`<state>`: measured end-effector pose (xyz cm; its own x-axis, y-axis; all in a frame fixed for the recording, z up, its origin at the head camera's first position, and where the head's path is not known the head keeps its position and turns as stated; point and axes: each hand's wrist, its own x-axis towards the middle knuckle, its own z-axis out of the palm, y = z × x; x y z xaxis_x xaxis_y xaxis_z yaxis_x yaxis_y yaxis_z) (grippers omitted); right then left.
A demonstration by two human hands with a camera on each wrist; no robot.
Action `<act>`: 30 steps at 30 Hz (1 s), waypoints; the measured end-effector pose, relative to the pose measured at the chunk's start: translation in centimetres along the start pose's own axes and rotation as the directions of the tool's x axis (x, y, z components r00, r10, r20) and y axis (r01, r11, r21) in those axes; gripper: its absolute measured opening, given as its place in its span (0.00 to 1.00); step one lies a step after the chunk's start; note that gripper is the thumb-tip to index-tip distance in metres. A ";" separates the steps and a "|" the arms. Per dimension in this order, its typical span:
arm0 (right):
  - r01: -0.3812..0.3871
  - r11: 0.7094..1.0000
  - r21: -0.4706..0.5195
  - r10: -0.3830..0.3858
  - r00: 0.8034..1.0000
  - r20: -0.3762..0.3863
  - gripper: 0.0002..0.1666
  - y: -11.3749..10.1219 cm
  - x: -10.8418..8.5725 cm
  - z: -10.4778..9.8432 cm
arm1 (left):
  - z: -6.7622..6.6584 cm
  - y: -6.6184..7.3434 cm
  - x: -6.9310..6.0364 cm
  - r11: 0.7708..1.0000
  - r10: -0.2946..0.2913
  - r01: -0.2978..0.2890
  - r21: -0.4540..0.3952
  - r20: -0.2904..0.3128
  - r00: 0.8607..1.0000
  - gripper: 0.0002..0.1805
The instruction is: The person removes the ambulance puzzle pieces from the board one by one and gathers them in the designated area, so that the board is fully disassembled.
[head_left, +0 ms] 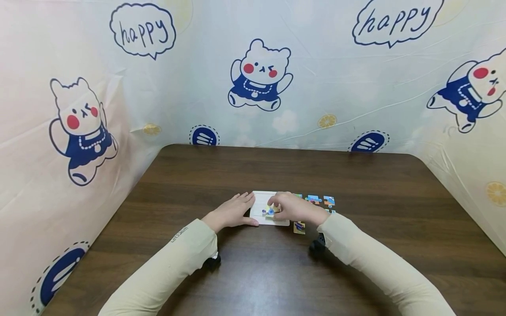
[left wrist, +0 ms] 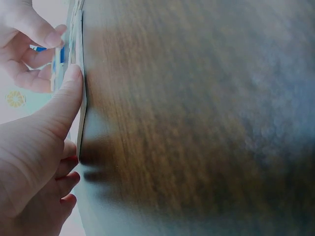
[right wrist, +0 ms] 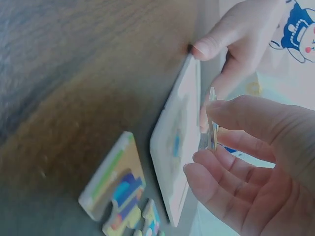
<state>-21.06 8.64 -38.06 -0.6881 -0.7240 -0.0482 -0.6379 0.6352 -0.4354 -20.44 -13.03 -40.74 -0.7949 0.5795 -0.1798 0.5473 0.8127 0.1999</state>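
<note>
A white puzzle tray (head_left: 258, 199) lies flat on the table in front of the person. The left hand (head_left: 232, 210) rests at its left side with straight fingers, and its thumb touches the near left corner. Over the tray, the right hand (head_left: 295, 207) pinches a small jigsaw puzzle piece (head_left: 270, 212) between thumb and fingers. Seen in the right wrist view, that puzzle piece (right wrist: 212, 94) is held edge-on, raised above the tray (right wrist: 165, 142). Its picture is mostly hidden there by the fingers.
Several loose puzzle pieces lie right of the tray, among them a yellowish one (head_left: 299, 228) by the near right corner and blue ones (head_left: 329, 201) farther back. The brown wooden table (head_left: 261, 272) reaches back to a printed curtain (head_left: 308, 87).
</note>
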 end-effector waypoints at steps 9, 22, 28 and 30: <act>0.020 1.000 0.000 -0.020 0.998 -0.063 0.16 0.4 -1.4 -1.1 | -0.1 0.1 0.0 1.000 -0.006 0.006 -0.008 0.005 1.000 0.49; 0.000 1.000 -0.013 -0.002 0.990 -0.138 0.16 1.3 -4.4 -2.4 | -0.1 0.2 -0.1 1.000 -0.002 0.002 0.004 0.007 1.000 0.49; -0.026 1.000 -0.007 0.025 0.992 -0.123 0.14 1.7 -5.9 -2.5 | -0.2 0.2 -0.1 1.000 -0.006 0.006 0.013 0.010 1.000 0.49; -0.036 0.999 -0.003 0.036 0.993 -0.113 0.14 1.8 -6.4 -2.5 | -0.2 0.2 -0.1 1.000 -0.008 0.008 0.011 0.011 1.000 0.49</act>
<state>-18.67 15.11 -36.33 -0.7451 -0.6659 0.0380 -0.6134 0.6618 -0.4311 -20.27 -12.92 -40.50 -0.7962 0.5737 -0.1919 0.5438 0.8178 0.1883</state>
